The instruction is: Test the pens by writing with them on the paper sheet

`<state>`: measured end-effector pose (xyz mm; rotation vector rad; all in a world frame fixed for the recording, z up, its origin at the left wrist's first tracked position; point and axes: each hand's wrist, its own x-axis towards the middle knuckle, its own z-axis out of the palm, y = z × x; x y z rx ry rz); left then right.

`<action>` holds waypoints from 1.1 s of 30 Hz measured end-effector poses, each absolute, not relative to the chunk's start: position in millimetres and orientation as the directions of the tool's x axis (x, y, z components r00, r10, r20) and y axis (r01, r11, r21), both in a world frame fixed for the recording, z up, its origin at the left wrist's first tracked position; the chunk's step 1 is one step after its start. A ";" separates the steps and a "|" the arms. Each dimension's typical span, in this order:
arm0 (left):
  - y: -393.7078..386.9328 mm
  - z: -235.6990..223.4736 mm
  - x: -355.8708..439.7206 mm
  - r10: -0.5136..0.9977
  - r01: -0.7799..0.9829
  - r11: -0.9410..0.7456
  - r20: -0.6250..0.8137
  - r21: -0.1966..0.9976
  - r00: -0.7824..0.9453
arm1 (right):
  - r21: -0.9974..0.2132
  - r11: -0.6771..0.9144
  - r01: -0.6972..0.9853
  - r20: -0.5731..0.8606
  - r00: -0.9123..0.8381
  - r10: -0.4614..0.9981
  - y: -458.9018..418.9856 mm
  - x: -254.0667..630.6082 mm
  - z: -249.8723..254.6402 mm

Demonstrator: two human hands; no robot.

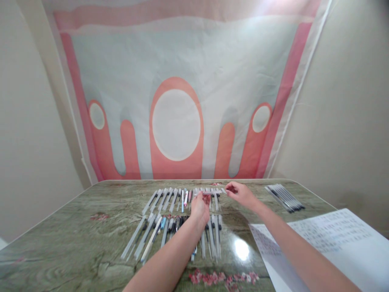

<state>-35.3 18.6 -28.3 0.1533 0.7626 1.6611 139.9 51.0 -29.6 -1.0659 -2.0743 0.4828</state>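
Above the far row of pens, a slim, pale, see-through pen [214, 192] lies level between my two hands. My left hand [200, 206] grips its left end, palm turned up. The fingertips of my right hand [240, 194] are closed in a pinch at the pen's right end, where a small pale piece shows; I cannot tell whether it is joined to the barrel. Below the hands, a far row of pen parts and pens [165, 199] and a near row [146, 235] lie side by side, partly hidden by my left hand and forearm.
A bundle of clear pens with dark tips [284, 198] lies at the right of the wood-patterned table [75, 239]. Printed paper sheets [331, 239] cover the near right corner, under my right forearm. A pink and grey patterned cloth [176, 48] hangs behind the table.
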 end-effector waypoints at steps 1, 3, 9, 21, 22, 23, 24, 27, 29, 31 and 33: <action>19.2 -28.9 -35.5 0.916 -0.829 -0.053 -0.303 0.556 -0.262 | -0.601 0.608 0.519 0.440 -0.419 0.794 45.5 138.0 -20.6; 20.1 -29.7 -35.6 0.914 -0.826 -0.068 -0.297 0.560 -0.277 | -0.579 0.641 0.504 0.446 -0.463 0.766 34.6 134.0 -5.9; 19.7 -29.5 -35.3 0.920 -0.812 -0.066 -0.280 0.581 -0.275 | -0.537 0.663 0.521 0.477 -0.461 0.748 19.4 126.4 9.3; 19.2 -31.1 -33.9 0.926 -0.802 -0.072 -0.259 0.593 -0.275 | -0.468 0.706 0.532 0.534 -0.466 0.706 17.6 125.4 13.3; 18.9 -30.9 -33.8 0.926 -0.801 -0.073 -0.258 0.594 -0.275 | -0.471 0.702 0.534 0.536 -0.458 0.709 17.5 125.2 13.3; 18.6 -30.6 -33.8 0.926 -0.801 -0.074 -0.256 0.593 -0.275 | -0.475 0.698 0.536 0.537 -0.451 0.713 17.5 125.0 13.4; 18.3 -30.4 -33.7 0.928 -0.802 -0.075 -0.254 0.592 -0.274 | -0.477 0.694 0.539 0.537 -0.447 0.715 17.6 124.9 13.4; 18.1 -30.1 -33.5 0.928 -0.805 -0.078 -0.252 0.588 -0.274 | -0.470 0.695 0.545 0.531 -0.454 0.715 17.9 124.9 13.6; 18.4 -30.5 -33.4 0.929 -0.804 -0.076 -0.251 0.590 -0.273 | -0.464 0.696 0.548 0.528 -0.459 0.714 17.7 125.1 14.0; 18.7 -31.2 -33.3 0.931 -0.803 -0.071 -0.250 0.592 -0.266 | -0.465 0.695 0.549 0.524 -0.462 0.716 17.3 125.3 14.5; 18.8 -32.0 -33.2 0.934 -0.802 -0.068 -0.243 0.594 -0.260 | -0.468 0.689 0.553 0.518 -0.460 0.721 16.9 125.5 15.1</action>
